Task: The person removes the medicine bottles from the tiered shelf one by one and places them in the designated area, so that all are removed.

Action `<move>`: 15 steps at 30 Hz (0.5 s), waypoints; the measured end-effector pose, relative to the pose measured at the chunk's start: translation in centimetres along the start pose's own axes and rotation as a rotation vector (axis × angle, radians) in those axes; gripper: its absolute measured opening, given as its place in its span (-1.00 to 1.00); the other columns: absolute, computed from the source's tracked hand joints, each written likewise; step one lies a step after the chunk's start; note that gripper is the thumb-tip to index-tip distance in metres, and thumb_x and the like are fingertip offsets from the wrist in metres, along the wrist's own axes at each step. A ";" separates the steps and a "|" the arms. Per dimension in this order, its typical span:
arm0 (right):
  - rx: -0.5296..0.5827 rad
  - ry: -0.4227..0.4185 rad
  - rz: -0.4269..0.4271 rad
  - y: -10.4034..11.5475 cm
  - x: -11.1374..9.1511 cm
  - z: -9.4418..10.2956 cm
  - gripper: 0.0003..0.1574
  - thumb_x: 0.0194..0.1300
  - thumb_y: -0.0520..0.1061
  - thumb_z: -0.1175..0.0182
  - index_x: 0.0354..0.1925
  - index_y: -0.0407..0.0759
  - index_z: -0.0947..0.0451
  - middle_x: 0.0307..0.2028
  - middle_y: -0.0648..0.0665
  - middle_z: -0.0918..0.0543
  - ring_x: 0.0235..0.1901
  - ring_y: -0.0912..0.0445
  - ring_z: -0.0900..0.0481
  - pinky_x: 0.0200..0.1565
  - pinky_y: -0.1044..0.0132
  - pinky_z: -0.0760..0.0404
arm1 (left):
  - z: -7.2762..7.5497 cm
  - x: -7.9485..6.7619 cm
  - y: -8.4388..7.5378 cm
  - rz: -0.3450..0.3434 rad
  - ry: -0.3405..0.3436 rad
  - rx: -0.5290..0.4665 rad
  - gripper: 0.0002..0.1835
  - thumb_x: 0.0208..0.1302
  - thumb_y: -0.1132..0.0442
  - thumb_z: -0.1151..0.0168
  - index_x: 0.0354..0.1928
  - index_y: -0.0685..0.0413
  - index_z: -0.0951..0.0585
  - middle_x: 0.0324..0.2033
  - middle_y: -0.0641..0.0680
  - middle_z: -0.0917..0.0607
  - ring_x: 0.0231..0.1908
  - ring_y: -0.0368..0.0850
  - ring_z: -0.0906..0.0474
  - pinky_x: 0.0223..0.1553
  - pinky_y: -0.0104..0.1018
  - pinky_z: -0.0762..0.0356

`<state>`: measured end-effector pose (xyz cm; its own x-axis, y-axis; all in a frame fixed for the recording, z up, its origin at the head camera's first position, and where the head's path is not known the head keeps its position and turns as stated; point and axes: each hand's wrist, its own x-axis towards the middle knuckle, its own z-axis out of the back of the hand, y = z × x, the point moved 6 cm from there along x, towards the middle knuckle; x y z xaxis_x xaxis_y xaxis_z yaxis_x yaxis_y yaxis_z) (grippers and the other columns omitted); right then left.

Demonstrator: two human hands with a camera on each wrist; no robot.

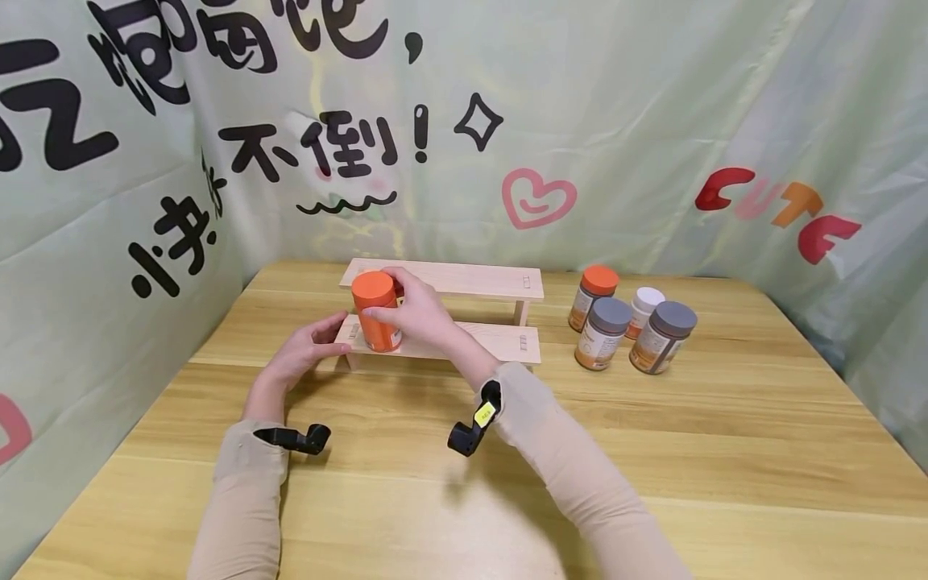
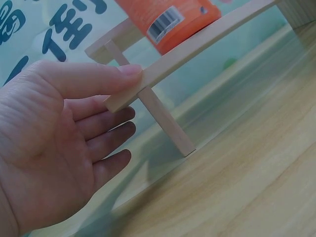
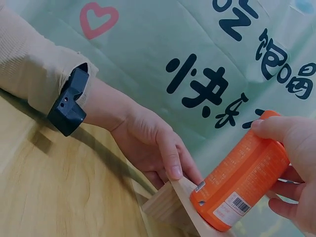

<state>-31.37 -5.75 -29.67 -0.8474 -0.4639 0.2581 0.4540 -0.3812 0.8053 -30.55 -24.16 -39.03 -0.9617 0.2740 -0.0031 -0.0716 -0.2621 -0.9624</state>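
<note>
An orange bottle with an orange lid (image 1: 379,310) stands upright near the left end of the lower step of a pale wooden two-step rack (image 1: 471,338). My right hand (image 1: 416,310) grips the bottle from its right side, thumb on the near side. In the right wrist view the bottle (image 3: 242,173) shows a printed label and barcode, its base on the board. My left hand (image 1: 308,350) holds the left end of the lower step. The left wrist view shows the thumb (image 2: 131,70) against the board's edge, other fingers behind and below it.
Right of the rack stand several bottles: one with an orange lid (image 1: 598,282), two with grey lids (image 1: 609,318) (image 1: 670,322), and a white-lidded one (image 1: 648,302). The rack's upper step (image 1: 457,278) lies behind. A printed curtain (image 1: 623,121) hangs along the wooden table (image 1: 406,483).
</note>
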 end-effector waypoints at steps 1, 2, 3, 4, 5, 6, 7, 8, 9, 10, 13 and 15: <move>-0.002 -0.001 -0.001 0.0 -0.1 0.1 -0.28 0.12 -0.04 -0.33 0.21 -0.15 -0.32 -0.04 -0.04 -0.55 -0.09 0.13 -0.46 -0.09 0.34 -0.49 | 0.0 0.0 0.0 0.000 0.000 -0.002 -0.22 0.22 0.34 -0.19 0.39 0.33 -0.03 0.37 0.30 -0.05 0.36 0.17 0.06 0.34 0.00 0.11; 0.001 -0.002 0.001 0.0 -0.2 0.2 -0.28 0.12 -0.04 -0.33 0.20 -0.15 -0.33 -0.05 -0.04 -0.55 -0.10 0.13 -0.47 -0.10 0.35 -0.49 | 0.0 0.0 0.0 0.001 -0.001 -0.006 -0.23 0.22 0.35 -0.19 0.39 0.33 -0.04 0.37 0.30 -0.05 0.36 0.16 0.06 0.34 -0.01 0.11; 0.000 -0.003 0.006 0.0 -0.3 0.4 -0.29 0.12 -0.03 -0.34 0.20 -0.15 -0.33 -0.05 -0.03 -0.55 -0.11 0.13 -0.47 -0.11 0.35 -0.49 | 0.0 0.1 0.0 0.001 -0.001 -0.008 -0.23 0.22 0.35 -0.19 0.39 0.33 -0.03 0.37 0.30 -0.05 0.36 0.16 0.05 0.34 -0.01 0.10; -0.003 -0.004 0.011 0.0 -0.4 0.5 -0.29 0.12 -0.03 -0.34 0.19 -0.14 -0.33 -0.05 -0.03 -0.55 -0.11 0.14 -0.47 -0.11 0.36 -0.49 | 0.0 0.1 0.0 -0.003 0.001 -0.005 -0.22 0.22 0.36 -0.19 0.39 0.34 -0.03 0.37 0.31 -0.05 0.36 0.17 0.06 0.34 0.00 0.10; -0.002 -0.005 0.015 0.0 -0.5 0.7 -0.30 0.12 -0.04 -0.34 0.19 -0.14 -0.34 -0.06 -0.03 -0.55 -0.12 0.13 -0.47 -0.12 0.35 -0.50 | 0.0 0.1 0.0 -0.002 0.001 -0.005 -0.22 0.22 0.36 -0.19 0.39 0.34 -0.03 0.37 0.30 -0.05 0.36 0.17 0.06 0.34 -0.01 0.10; -0.001 -0.005 0.021 -0.1 -0.6 0.8 -0.31 0.12 -0.04 -0.34 0.18 -0.14 -0.34 -0.06 -0.03 -0.55 -0.12 0.13 -0.47 -0.13 0.36 -0.50 | 0.0 0.1 0.0 -0.005 0.003 -0.001 -0.22 0.22 0.36 -0.19 0.39 0.34 -0.02 0.37 0.31 -0.04 0.36 0.17 0.06 0.34 0.00 0.10; -0.001 -0.006 0.026 -0.1 -0.7 1.0 -0.31 0.11 -0.04 -0.34 0.18 -0.14 -0.35 -0.06 -0.02 -0.55 -0.13 0.13 -0.47 -0.14 0.36 -0.50 | 0.0 0.1 0.0 -0.003 0.000 0.000 -0.22 0.21 0.36 -0.20 0.39 0.34 -0.03 0.37 0.31 -0.04 0.36 0.17 0.06 0.34 0.00 0.10; -0.001 -0.006 0.030 -0.1 -0.8 1.1 -0.31 0.11 -0.04 -0.34 0.18 -0.14 -0.35 -0.07 -0.02 -0.55 -0.13 0.13 -0.47 -0.14 0.36 -0.50 | 0.0 0.1 0.0 -0.002 0.001 0.001 -0.22 0.21 0.35 -0.20 0.39 0.34 -0.03 0.37 0.31 -0.04 0.36 0.17 0.06 0.34 0.00 0.10; 0.000 -0.006 0.034 0.0 -0.9 1.3 -0.32 0.11 -0.05 -0.34 0.18 -0.14 -0.35 -0.07 -0.02 -0.55 -0.14 0.13 -0.46 -0.15 0.36 -0.50 | 0.0 0.1 0.0 -0.001 -0.001 0.001 -0.21 0.21 0.35 -0.20 0.39 0.34 -0.03 0.37 0.31 -0.04 0.36 0.17 0.05 0.33 0.01 0.09; 0.005 -0.008 0.036 0.0 -1.1 1.5 -0.32 0.11 -0.05 -0.34 0.18 -0.14 -0.35 -0.07 -0.02 -0.55 -0.14 0.13 -0.46 -0.15 0.36 -0.50 | 0.0 0.1 0.0 0.001 -0.001 0.003 -0.21 0.21 0.35 -0.20 0.39 0.34 -0.03 0.37 0.31 -0.04 0.36 0.17 0.05 0.33 0.01 0.09; 0.019 -0.014 0.039 0.1 -1.5 2.3 -0.31 0.11 -0.06 -0.33 0.18 -0.15 -0.34 -0.06 -0.03 -0.54 -0.14 0.11 -0.46 -0.14 0.34 -0.50 | 0.0 0.0 0.1 0.008 -0.008 -0.001 -0.21 0.20 0.34 -0.21 0.39 0.33 -0.04 0.37 0.30 -0.05 0.35 0.16 0.04 0.33 0.00 0.08; 0.025 -0.020 0.037 0.0 -1.8 2.8 -0.30 0.12 -0.06 -0.33 0.19 -0.15 -0.34 -0.06 -0.03 -0.54 -0.15 0.10 -0.46 -0.14 0.32 -0.50 | 0.0 0.0 0.1 0.006 -0.007 -0.003 -0.21 0.20 0.35 -0.21 0.39 0.34 -0.04 0.37 0.31 -0.05 0.35 0.16 0.04 0.33 0.00 0.08</move>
<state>-30.61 -2.64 -28.61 -0.8357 -0.4613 0.2980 0.4780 -0.3439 0.8082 -30.59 -24.17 -39.13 -0.9640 0.2658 -0.0068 -0.0652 -0.2612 -0.9631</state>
